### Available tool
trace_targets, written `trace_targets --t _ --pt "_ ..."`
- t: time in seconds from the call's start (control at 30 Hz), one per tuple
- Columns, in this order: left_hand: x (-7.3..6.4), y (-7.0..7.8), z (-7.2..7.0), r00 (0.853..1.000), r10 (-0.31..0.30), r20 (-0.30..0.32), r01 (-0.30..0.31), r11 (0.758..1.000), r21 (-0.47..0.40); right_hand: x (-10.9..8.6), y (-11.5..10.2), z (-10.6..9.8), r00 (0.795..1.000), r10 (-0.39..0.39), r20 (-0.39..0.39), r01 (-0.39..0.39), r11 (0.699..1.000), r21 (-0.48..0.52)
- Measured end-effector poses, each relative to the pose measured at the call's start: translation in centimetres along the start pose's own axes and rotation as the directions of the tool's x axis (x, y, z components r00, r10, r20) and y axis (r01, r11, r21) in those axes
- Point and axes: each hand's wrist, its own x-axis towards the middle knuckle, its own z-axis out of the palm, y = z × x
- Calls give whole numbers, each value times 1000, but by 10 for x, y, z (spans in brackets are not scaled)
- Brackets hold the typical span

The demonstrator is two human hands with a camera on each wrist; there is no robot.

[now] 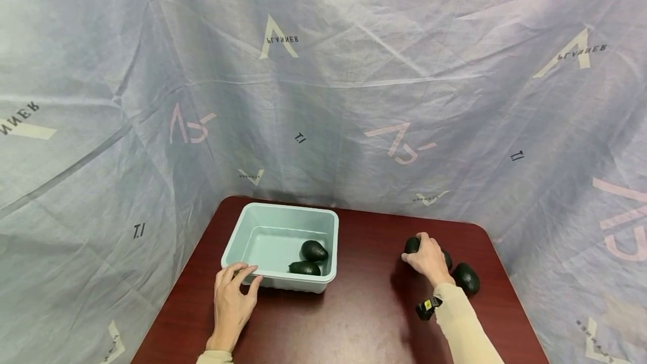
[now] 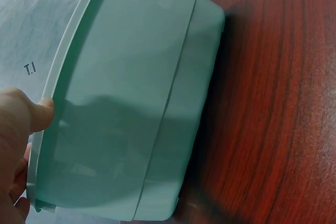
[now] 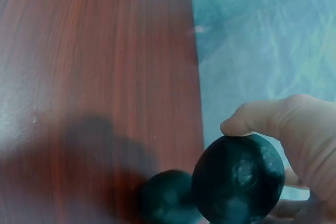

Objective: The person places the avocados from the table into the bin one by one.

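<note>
A pale green plastic bin (image 1: 283, 283) stands on the left of the table, with two dark avocados (image 1: 314, 251) inside at its right end. My left hand (image 1: 233, 302) pinches the bin's near rim close to the left corner; the left wrist view has the thumb (image 2: 44, 115) on the outside of the rim and fingers behind it. On the right, my right hand (image 1: 428, 260) grips a dark avocado (image 3: 239, 179) between thumb and fingers. Another avocado (image 3: 169, 198) lies close by, partly hidden by the hand in the head view. A further avocado (image 1: 466, 278) rests right of the wrist.
The dark red wooden table (image 1: 354, 319) has rounded far corners. Grey printed fabric (image 1: 333, 100) hangs behind it and along both sides. A small black device with a yellow mark (image 1: 428, 305) is worn on the right wrist.
</note>
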Motion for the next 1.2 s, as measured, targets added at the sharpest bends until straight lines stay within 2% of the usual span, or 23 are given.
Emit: trace_targets --t 0.43,0.63,1.2 --pt "0 1 0 1000 -10 20 10 1000 0 -1 -27 2 999 -37 22 37 999 6" --pt "0 1 0 1000 -3 11 3 1000 -2 -2 -43 -1 998 -57 32 56 998 26" --pt "0 2 -2 1000 -9 22 9 1000 -6 -14 -92 -2 977 -215 -11 215 975 55"
